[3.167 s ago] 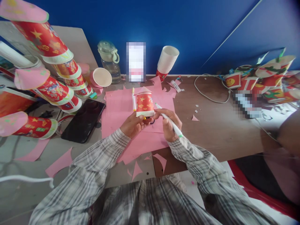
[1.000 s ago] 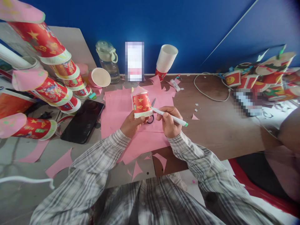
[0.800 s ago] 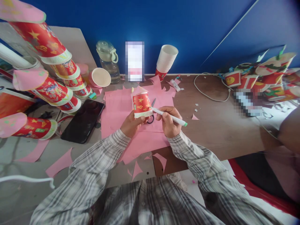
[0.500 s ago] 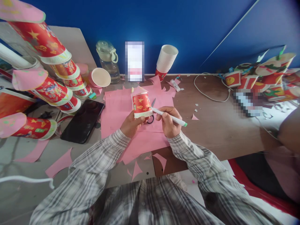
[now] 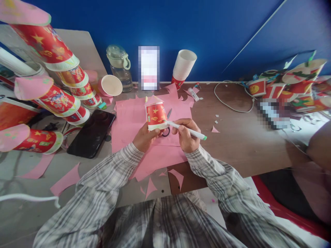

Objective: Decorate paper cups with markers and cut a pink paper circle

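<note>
My left hand [image 5: 148,137] is closed around the lower part of a red paper cup [image 5: 156,113], which is upside down with its white rim at the bottom and a pink paper piece on top. In my right hand [image 5: 188,135] is a white marker [image 5: 195,133] with a green end, pinched like a pen. Its tip meets the cup near the rim, on the right side. Faint green marks show on that rim. Scissors [image 5: 168,130] lie behind the cup on pink paper sheets [image 5: 152,160], partly hidden.
Decorated cup towers [image 5: 59,94] and a black phone [image 5: 91,133] stand and lie at left. Behind are a water bottle [image 5: 119,70], a lit screen [image 5: 149,69], a cup stack [image 5: 184,65] and a glue stick [image 5: 193,94]. Decorated cups [image 5: 297,86] and a person's arm [image 5: 320,144] are at right.
The marker tip has shifted slightly down from the cup's red side toward its white rim. My left hand and the cup have barely moved.
</note>
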A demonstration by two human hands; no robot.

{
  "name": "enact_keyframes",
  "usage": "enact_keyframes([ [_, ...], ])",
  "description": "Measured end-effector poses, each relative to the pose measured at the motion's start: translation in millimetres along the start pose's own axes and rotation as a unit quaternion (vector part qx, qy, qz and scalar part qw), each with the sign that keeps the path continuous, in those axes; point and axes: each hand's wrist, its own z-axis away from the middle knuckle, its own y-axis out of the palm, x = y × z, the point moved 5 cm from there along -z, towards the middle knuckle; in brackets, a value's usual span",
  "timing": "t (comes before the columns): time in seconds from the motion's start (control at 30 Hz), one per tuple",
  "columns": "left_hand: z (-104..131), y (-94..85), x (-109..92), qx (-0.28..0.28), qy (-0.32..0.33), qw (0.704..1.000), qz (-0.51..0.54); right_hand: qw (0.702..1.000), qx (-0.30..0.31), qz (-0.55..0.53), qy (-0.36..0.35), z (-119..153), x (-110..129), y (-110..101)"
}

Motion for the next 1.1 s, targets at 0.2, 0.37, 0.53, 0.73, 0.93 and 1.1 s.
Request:
enact_keyframes([
  [0.2,0.2,3.3,-2.9,0.001,-0.002,1.0,0.014,1.0,-0.009,0.004,-0.002,-0.5,-0.1,-2.7],
  [0.37,0.1,2.2,-2.0,-0.003,-0.004,1.0,0.007,1.0,0.001,0.003,0.008,1.3,0.3,-2.2],
  [0.53,0.7,2.9,-2.2,-0.001,-0.007,1.0,0.009,1.0,-0.004,0.01,0.025,1.7,0.6,-2.8],
  [0.73,1.8,4.9,-4.5,0.003,-0.01,1.0,0.015,1.0,-0.023,0.004,0.007,0.4,4.2,-3.4],
  [0.93,2.4,8.8,-8.1,0.007,0.0,1.0,0.0,1.0,-0.009,-0.004,0.001,-1.2,1.8,0.0],
  [1.1,2.3,10.0,-9.2,0.003,0.003,1.0,0.006,1.0,-0.018,-0.012,-0.018,-1.8,-1.1,-0.8],
])
